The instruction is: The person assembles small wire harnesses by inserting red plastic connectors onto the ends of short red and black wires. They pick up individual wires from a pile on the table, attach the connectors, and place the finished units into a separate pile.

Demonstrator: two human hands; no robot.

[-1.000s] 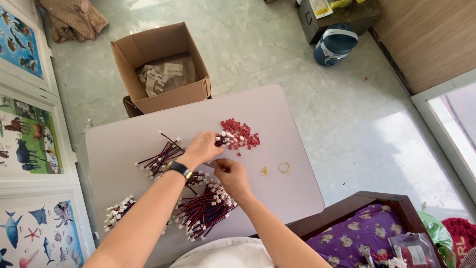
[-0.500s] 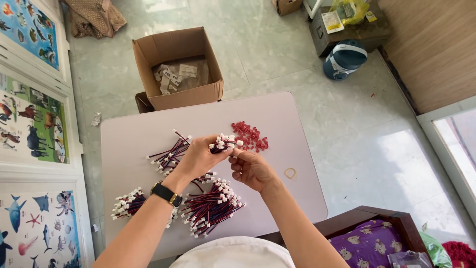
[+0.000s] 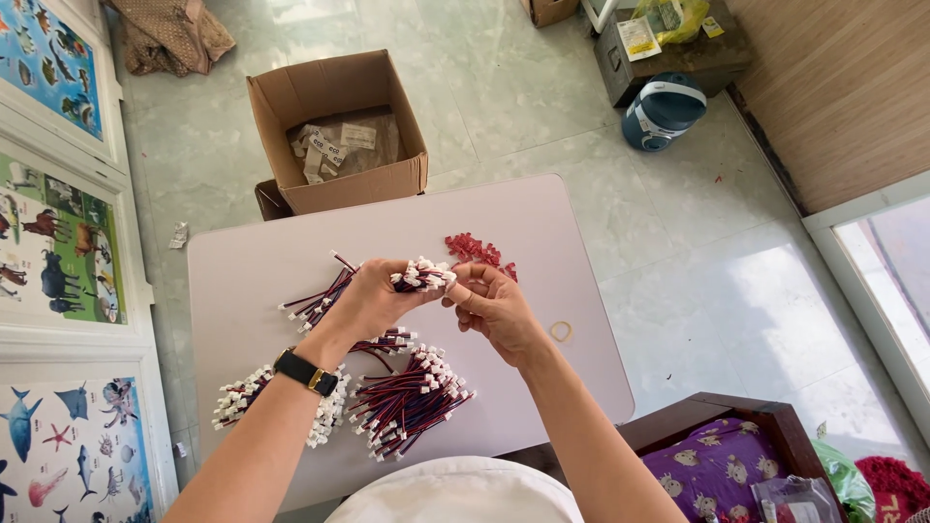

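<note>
The pale worktop (image 3: pixel 542 242) fills the middle of the head view, with an open cardboard box (image 3: pixel 334 131) on the floor at its 12 o'clock edge. Loose red-and-black wire leads with white connectors lie in piles: one heap (image 3: pixel 407 402) at 6 o'clock, a smaller one (image 3: pixel 237 397) at 8 o'clock, and a fan of leads (image 3: pixel 315 300) at 10 o'clock. A scatter of small red pieces (image 3: pixel 480 252) sits at 1 o'clock and a rubber band (image 3: pixel 560 331) at 3 o'clock.

The left hand (image 3: pixel 363 305) has its fingers clamped around a gathered wire bundle (image 3: pixel 421 276), held above the worktop centre with the connector ends pointing right. The right hand (image 3: pixel 494 310) has its fingers pinched together at those connectors.

Judging by the piles, one bundle is gathered while most leads remain unsorted.

Compared with a second ago, the hands have lifted off the worktop, and the camera has tilted to show more floor.
</note>
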